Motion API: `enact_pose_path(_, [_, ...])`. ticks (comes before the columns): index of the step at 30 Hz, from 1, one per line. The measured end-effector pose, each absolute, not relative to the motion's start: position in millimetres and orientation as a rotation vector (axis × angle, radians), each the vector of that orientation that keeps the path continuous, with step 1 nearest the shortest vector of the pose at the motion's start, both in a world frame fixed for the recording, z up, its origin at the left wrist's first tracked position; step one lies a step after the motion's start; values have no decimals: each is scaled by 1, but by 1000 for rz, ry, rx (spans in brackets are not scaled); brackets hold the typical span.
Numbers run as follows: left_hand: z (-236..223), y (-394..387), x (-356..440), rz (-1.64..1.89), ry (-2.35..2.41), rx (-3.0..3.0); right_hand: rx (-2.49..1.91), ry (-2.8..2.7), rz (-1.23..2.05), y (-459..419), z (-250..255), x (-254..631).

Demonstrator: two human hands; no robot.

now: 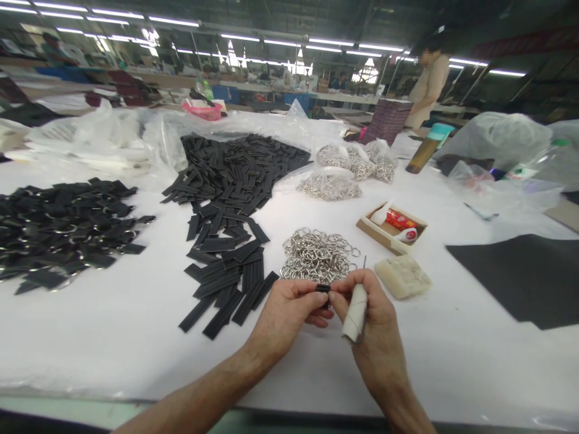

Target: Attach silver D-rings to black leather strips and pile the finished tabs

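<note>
My left hand (284, 310) is closed, pinching a small folded black strip (322, 289) between thumb and fingers. My right hand (373, 325) pinches the strip's other side. Tucked in that same hand is a thin metal-tipped tool with a pale wrapped handle (355, 313), its tip pointing away from me. Just beyond my fingers lies a heap of silver metal rings (316, 253). Loose flat black strips (230, 277) lie to the left of my hands, running back to a larger pile (239, 169). Whether a ring sits in the held strip is hidden by my fingers.
Black strips with rings (67, 229) are heaped at far left. Bagged rings (330, 184) stand behind. To the right are a cardboard tray (377, 234) with a red tube, a yellowish block (402, 276), a black sheet (520, 277) and a bottle (427, 149). A person (429, 84) stands beyond.
</note>
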State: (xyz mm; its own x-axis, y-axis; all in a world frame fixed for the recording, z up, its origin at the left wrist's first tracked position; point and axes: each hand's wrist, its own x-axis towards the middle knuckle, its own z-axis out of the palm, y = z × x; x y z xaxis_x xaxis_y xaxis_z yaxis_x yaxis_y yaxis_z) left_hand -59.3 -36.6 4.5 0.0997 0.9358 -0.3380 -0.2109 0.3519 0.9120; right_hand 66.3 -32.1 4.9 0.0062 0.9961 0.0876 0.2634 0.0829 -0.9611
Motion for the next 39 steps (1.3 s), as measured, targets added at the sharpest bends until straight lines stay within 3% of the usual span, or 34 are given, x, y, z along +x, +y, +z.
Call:
enact_pose_path(23, [2,-34,-63,976,1165,771,-1457,-1498,916,-38,-4,71])
enact_pose_path(35, [-2,-30,-64,896,1037,608,-1318,-1373,970,-40,9,132])
enact_pose_path(39, [-3,-29,-64,878,1037,603,-1330,-1453,845,-40,11,149])
